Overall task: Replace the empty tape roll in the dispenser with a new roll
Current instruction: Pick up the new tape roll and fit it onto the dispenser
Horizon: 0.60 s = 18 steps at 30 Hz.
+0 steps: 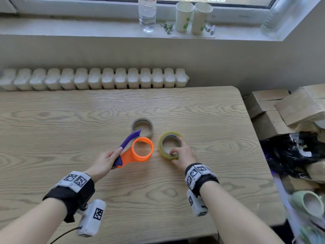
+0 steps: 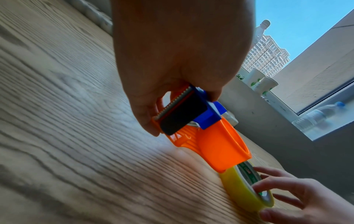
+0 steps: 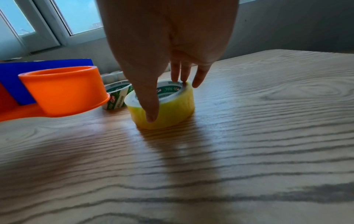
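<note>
My left hand [image 1: 116, 155] grips the blue handle end of the orange tape dispenser [image 1: 142, 149] and holds it tilted just above the wooden table [image 1: 70, 120]. Its orange ring carries no roll. In the left wrist view my left hand [image 2: 182, 112] is wrapped round the serrated cutter end of the dispenser [image 2: 220, 148]. The empty cardboard core [image 1: 134, 126] lies flat behind the dispenser. A new yellow tape roll [image 1: 162, 149] lies flat to the right. My right hand [image 1: 177, 148] spans this roll [image 3: 172, 112], thumb on the near wall and fingers on the far rim.
A radiator [image 1: 95, 79] runs behind the table. The windowsill holds a water bottle [image 1: 147, 14] and two paper cups [image 1: 193, 17]. Cardboard boxes [image 1: 288, 106] and a black bag [image 1: 290, 154] crowd the floor past the table's right edge.
</note>
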Available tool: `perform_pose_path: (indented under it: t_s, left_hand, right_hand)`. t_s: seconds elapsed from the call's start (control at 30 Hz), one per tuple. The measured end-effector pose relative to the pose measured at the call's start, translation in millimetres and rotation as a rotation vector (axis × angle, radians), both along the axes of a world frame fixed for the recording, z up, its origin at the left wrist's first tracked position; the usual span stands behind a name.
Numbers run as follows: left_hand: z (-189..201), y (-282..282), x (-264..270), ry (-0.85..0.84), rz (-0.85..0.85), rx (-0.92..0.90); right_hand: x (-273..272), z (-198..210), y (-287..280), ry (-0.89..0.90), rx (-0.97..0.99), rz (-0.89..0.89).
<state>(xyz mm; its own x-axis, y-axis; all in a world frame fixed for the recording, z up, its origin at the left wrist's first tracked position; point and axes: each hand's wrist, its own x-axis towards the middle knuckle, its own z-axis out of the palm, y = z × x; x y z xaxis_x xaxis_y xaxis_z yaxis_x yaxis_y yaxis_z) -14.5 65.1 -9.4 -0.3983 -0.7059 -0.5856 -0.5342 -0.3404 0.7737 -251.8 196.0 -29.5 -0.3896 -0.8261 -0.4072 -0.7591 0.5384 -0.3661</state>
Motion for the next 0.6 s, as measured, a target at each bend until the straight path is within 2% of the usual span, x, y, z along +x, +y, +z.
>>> perform_pose_path:
  t_s: [0.3,0.5,0.6]
  left_hand:
    - [0.0,2.2,3.2,-0.029,-0.014,-0.008]
    - [14.0,-4.8,-6.2,0.011,0.014,-0.034]
    - [21.6,-10.5,-10.7,0.034,0.032,-0.054]
  right_hand:
    - [-7.8,10.8,-5.0,-0.011,-0.041,0.066]
    - [-15.5,48.3,-18.6,-0.064,0.008,-0.016]
    - [-17.6,59.7,-28.9,-0.168,-0.024,-0.097]
